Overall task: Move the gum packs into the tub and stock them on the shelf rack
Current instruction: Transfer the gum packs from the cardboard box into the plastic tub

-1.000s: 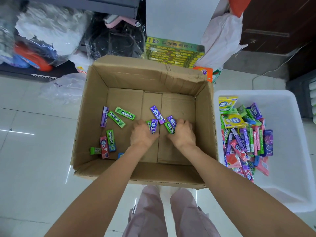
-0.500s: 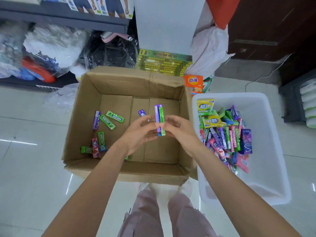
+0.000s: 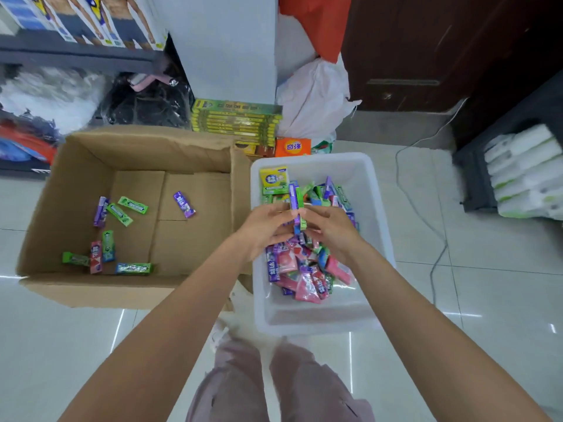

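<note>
Bare floor of the tub (image 3: 320,315) near the front wall — gum packs (image 3: 304,269) heaped behind.

Person, seen from a head-worn camera. Left forearm (image 3: 170,324): bare from the lower frame edge to the wrist, no sleeve in view. Right forearm (image 3: 426,324): likewise bare, no sleeve in view. Left hand (image 3: 262,228) and right hand (image 3: 332,228): ungloved; fingers partly blurred, so rings or marks cannot be made out. Legwear: dusty-pink trousers (image 3: 283,388), soft creased fabric, both legs visible at the bottom centre. Footwear: one pale, blurred shape (image 3: 220,332) just above the left knee, detail unclear.
</note>
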`<state>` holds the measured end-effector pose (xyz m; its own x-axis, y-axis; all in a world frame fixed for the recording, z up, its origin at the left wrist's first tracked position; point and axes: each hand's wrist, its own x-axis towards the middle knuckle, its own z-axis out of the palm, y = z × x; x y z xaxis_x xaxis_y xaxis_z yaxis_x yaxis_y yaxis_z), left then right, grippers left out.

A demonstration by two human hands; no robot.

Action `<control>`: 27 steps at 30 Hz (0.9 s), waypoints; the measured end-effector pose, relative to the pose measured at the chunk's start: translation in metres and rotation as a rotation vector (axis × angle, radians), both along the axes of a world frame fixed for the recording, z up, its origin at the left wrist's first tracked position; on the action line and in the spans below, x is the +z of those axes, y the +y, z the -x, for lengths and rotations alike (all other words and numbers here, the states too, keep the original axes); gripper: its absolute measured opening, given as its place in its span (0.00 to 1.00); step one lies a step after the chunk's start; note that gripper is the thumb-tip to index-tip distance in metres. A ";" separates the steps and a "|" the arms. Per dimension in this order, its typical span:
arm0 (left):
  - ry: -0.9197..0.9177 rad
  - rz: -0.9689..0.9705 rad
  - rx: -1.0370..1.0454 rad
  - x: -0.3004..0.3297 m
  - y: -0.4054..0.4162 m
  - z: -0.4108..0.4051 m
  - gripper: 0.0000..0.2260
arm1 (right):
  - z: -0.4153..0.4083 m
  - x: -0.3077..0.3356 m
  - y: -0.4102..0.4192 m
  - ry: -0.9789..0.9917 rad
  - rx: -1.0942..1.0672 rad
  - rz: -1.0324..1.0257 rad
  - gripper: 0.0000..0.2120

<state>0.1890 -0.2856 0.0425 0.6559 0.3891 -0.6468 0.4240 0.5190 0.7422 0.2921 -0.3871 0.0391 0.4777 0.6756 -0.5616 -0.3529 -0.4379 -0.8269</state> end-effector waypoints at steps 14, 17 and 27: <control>0.307 -0.738 0.025 0.002 -0.004 0.011 0.13 | 0.014 -0.001 0.018 -0.618 0.199 0.112 0.16; 0.303 -0.802 0.129 0.012 0.010 0.037 0.10 | 0.031 0.006 0.038 -0.605 0.191 0.028 0.14; 0.480 -0.792 0.330 -0.001 0.102 0.166 0.09 | 0.139 0.010 0.137 -0.609 0.411 -0.091 0.10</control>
<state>0.0226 -0.1834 0.0416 0.1720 0.9418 -0.2889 0.6943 0.0921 0.7138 0.1532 -0.2502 0.0490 0.3857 0.8983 -0.2104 0.3579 -0.3559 -0.8633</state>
